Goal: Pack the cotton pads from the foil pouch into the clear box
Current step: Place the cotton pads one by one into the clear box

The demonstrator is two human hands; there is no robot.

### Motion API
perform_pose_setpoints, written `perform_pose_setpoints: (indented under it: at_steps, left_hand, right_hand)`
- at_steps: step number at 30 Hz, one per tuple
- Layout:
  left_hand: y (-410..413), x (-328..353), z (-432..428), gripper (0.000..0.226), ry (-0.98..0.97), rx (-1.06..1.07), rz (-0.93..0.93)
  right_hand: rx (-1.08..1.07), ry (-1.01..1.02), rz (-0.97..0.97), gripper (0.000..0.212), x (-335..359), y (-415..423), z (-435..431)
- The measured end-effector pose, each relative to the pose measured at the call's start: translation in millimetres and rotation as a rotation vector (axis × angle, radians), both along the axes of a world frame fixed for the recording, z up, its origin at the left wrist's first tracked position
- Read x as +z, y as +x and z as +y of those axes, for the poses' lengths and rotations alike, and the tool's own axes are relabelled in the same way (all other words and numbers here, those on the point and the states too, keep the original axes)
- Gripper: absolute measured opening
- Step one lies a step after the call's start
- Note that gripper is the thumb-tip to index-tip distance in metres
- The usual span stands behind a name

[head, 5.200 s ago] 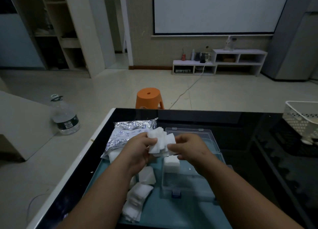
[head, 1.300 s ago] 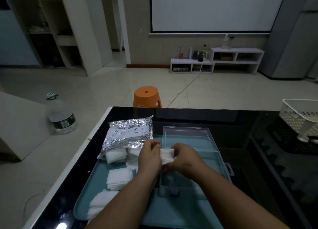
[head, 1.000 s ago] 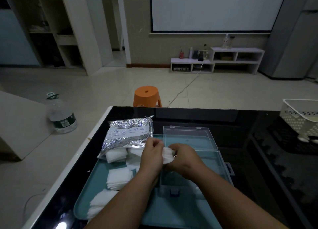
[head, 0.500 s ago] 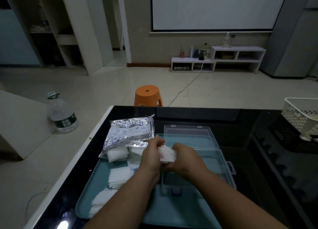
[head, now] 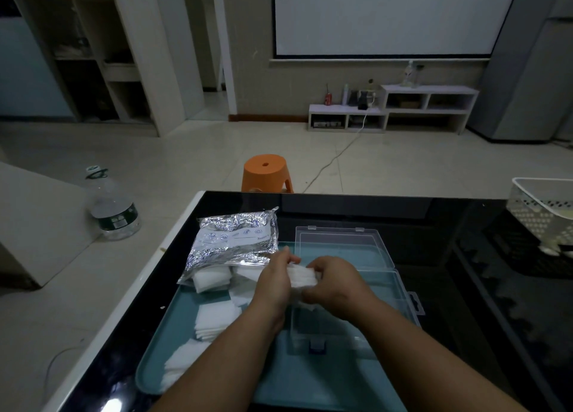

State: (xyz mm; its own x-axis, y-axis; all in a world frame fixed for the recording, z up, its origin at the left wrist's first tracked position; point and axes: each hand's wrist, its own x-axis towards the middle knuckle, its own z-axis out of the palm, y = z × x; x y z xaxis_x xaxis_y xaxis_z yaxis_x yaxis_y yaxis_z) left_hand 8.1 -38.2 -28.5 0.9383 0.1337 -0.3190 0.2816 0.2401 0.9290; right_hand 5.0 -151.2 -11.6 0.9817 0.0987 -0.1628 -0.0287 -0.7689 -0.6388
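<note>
Above the clear box (head: pixel 393 297), left hand (head: pixel 274 283) and right hand (head: pixel 336 283), fingers of both curled round one white stack of cotton pads (head: pixel 302 276). Left of the box, loose pads (head: pixel 217 317) on the teal tray (head: pixel 294 377); beyond those, the foil pouch (head: pixel 235 241), partly on the black worktop (head: pixel 434 225).

Both bare forearms stretch forward and angle in towards each other, so the hands meet in front of the body. The left hand (head: pixel 274 284) is turned back-up, its fingers curled round one end of a small stack of cotton pads (head: pixel 302 276). The right hand (head: pixel 336 283) grips the other end, knuckles up and fingers curled in.
</note>
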Motion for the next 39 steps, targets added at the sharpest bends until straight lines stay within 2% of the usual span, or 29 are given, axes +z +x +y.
perform_pose_setpoints:
  at_steps: [4, 7, 12, 14, 16, 18, 21, 28, 30, 33, 35, 39]
  left_hand:
    - [2.4, -1.5, -0.9, 0.019, -0.014, 0.037, -0.009]
    - [8.1, 0.3, 2.9, 0.019, -0.144, 0.092, -0.006]
    - [7.3, 8.1, 9.9, 0.026, -0.408, 0.001, -0.036]
    - [4.8, 7.7, 8.2, 0.019, -0.426, -0.032, -0.051]
    - [6.3, 5.6, 5.4, 0.007, -0.345, -0.049, -0.079]
    - [9.5, 4.6, 5.0, 0.016, -0.233, -0.049, -0.116]
    - [14.5, 6.5, 3.9, 0.022, -0.155, -0.059, -0.134]
    - [19.2, 3.3, -5.4, 0.017, 0.083, -0.122, -0.184]
    - [16.8, 0.8, -6.5, 0.016, 0.240, -0.159, -0.230]
    - [14.9, 0.0, -7.8, 0.017, 0.546, -0.171, -0.318]
    - [16.2, -0.9, -9.7, 0.015, 0.641, -0.187, -0.359]
    - [16.3, -6.8, -16.8, 0.018, 0.780, -0.277, -0.371]
  right_hand:
    - [-0.022, -0.002, -0.013, 0.033, 2.1, -0.7, -0.6]
    - [-0.070, 0.084, -0.003, 0.031, 5.1, -0.7, -2.8]
    - [-0.203, 0.415, 0.054, 0.017, 12.5, 1.6, -9.3]
    - [-0.254, 0.550, 0.072, 0.026, 14.8, 2.7, -12.9]
    - [-0.276, 0.606, 0.086, 0.038, 16.7, 3.0, -16.3]
    - [-0.271, 0.598, 0.093, 0.041, 17.0, 4.3, -18.9]
    - [-0.247, 0.577, 0.119, 0.036, 16.7, 9.2, -22.7]
    - [-0.270, 0.578, 0.143, 0.025, 10.5, 16.9, -37.9]
    - [-0.280, 0.591, 0.167, 0.022, 8.4, 17.4, -43.2]
    - [-0.245, 0.486, 0.127, 0.012, 7.6, 18.5, -47.6]
    - [-0.202, 0.367, 0.081, 0.007, 5.8, 19.5, -48.7]
    - [-0.174, 0.160, 0.048, 0.011, -0.5, 17.6, -50.5]
